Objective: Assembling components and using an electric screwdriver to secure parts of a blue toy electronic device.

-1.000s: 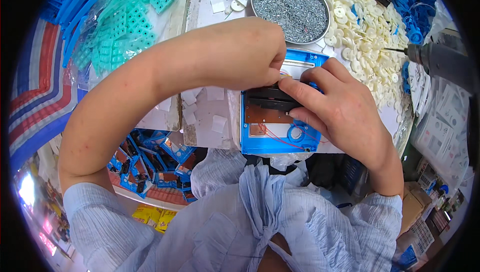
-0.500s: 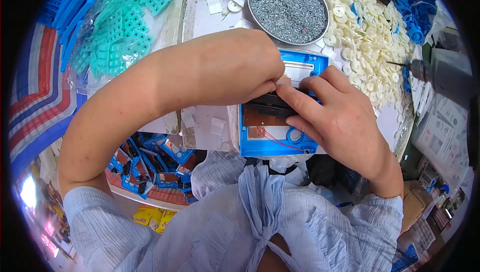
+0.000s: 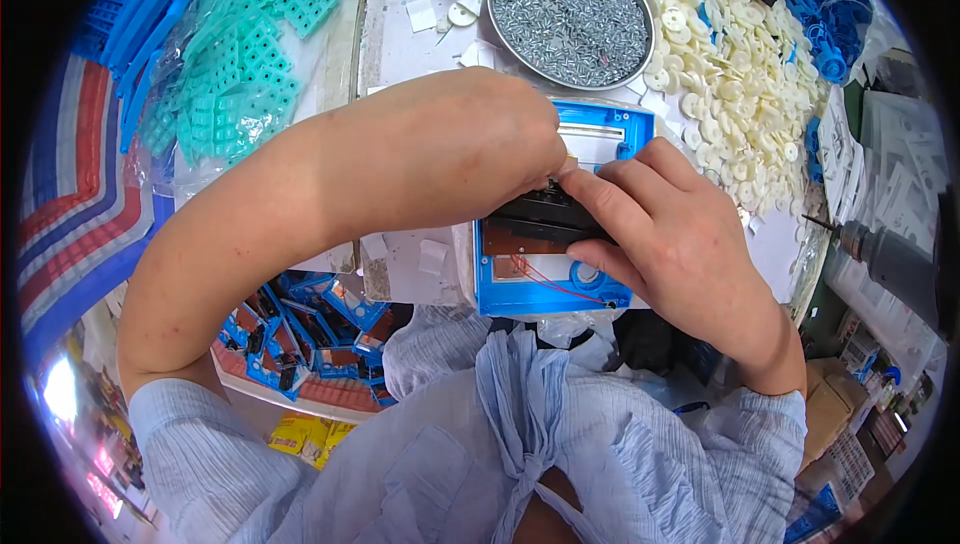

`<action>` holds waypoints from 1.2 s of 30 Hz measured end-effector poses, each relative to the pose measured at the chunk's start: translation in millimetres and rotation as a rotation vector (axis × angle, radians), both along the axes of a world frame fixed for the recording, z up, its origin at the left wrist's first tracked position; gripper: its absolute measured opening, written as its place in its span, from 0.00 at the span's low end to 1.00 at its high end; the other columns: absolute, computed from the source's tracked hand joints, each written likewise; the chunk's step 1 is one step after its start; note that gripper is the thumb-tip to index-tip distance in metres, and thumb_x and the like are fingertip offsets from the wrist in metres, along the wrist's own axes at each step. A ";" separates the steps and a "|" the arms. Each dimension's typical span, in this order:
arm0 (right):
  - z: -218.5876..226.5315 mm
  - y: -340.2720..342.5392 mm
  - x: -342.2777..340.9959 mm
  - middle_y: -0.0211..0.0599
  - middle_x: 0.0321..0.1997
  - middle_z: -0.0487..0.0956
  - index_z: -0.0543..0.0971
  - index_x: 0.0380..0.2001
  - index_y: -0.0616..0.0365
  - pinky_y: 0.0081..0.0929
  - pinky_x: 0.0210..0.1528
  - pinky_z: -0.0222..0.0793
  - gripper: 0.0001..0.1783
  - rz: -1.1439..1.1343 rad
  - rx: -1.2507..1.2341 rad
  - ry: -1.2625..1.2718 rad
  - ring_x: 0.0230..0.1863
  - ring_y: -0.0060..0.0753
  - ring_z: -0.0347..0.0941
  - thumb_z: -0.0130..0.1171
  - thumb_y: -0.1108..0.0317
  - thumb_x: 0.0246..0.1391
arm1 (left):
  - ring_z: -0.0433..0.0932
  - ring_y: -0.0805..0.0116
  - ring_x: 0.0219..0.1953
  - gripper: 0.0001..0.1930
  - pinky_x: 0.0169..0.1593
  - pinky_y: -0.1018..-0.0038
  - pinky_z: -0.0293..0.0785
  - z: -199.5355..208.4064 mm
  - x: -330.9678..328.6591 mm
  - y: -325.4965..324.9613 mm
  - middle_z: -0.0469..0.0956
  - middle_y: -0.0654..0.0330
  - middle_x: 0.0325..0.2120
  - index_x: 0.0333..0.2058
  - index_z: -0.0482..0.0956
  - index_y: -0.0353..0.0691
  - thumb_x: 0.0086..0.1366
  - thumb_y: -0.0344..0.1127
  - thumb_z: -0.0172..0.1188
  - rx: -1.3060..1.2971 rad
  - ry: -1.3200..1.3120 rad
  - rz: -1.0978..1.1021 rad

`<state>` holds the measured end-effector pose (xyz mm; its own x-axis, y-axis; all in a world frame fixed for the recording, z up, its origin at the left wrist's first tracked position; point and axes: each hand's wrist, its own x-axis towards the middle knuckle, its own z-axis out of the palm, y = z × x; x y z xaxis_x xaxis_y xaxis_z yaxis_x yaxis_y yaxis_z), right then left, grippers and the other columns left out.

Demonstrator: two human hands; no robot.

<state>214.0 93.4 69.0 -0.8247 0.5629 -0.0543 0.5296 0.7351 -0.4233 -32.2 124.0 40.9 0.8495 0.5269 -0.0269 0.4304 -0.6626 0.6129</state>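
A blue plastic casing (image 3: 545, 301) lies on the table in front of me. In it are a brown circuit board (image 3: 518, 240), thin red wires (image 3: 543, 277) and a blue ring (image 3: 586, 272). Across the board lies a long black plastic part (image 3: 540, 212). My right hand (image 3: 675, 229) grips this part's right end, with the index finger on top and the thumb at the near side. My left hand (image 3: 505, 144) is bent over the casing, its fingers closed close to my right index fingertip. What the left fingers hold is hidden.
A round metal tray (image 3: 490, 19) of small screws stands behind the casing. Cream plastic discs (image 3: 735, 74) heap at the right, near a hanging electric screwdriver (image 3: 890, 259). Turquoise keypads (image 3: 235, 89) lie at the left. Several blue assembled units (image 3: 320, 334) are piled at lower left.
The hanging screwdriver has swung lower and farther right. My left hand has shifted slightly down over the black part. My right hand has barely moved and keeps its grip.
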 end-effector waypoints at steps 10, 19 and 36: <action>-3.0 1.5 0.9 0.34 0.35 0.76 0.78 0.52 0.58 0.33 0.40 0.74 0.32 -0.007 0.059 0.042 0.40 0.39 0.72 0.73 0.60 0.42 | 0.80 0.51 0.34 0.06 0.39 0.60 0.77 5.8 1.8 -0.6 0.80 0.54 0.31 0.33 0.83 0.38 0.60 0.33 0.66 -0.024 0.094 0.006; -1.2 -0.3 0.1 0.38 0.38 0.78 0.77 0.52 0.59 0.36 0.42 0.74 0.33 -0.055 0.054 0.108 0.41 0.42 0.73 0.75 0.61 0.40 | 0.84 0.54 0.36 0.08 0.42 0.54 0.74 -43.7 39.4 84.6 0.85 0.53 0.31 0.28 0.84 0.40 0.59 0.37 0.63 0.432 0.239 0.377; 37.0 97.3 78.7 0.37 0.36 0.73 0.57 0.73 0.58 0.34 0.43 0.64 0.40 -0.048 -0.578 0.986 0.35 0.29 0.67 0.55 0.55 0.63 | 0.79 0.59 0.34 0.05 0.49 0.60 0.66 11.8 30.9 12.0 0.82 0.64 0.30 0.34 0.83 0.45 0.60 0.35 0.68 0.638 -0.120 0.344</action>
